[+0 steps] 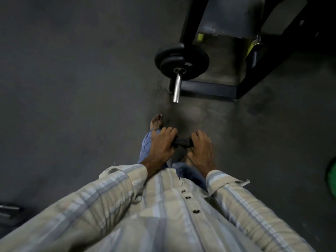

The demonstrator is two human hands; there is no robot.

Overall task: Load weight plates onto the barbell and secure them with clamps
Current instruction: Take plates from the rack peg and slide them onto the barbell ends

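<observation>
A chrome barbell sleeve (177,87) points toward me in the upper middle, with two black weight plates (181,60) on it, a smaller one in front of a larger one. The sleeve's end is bare. Lower down, in front of my body, my left hand (160,145) and my right hand (201,149) both grip a small black clamp (182,142) between them, its ends hidden by my fingers. The clamp is well short of the sleeve's tip.
A black bench frame (209,89) with yellow-green fittings (253,45) stands behind the plates at the upper right. The floor is dark grey rubber. My bare foot (156,121) is below the sleeve. A green object (331,176) shows at the right edge, metal pieces (9,209) at lower left.
</observation>
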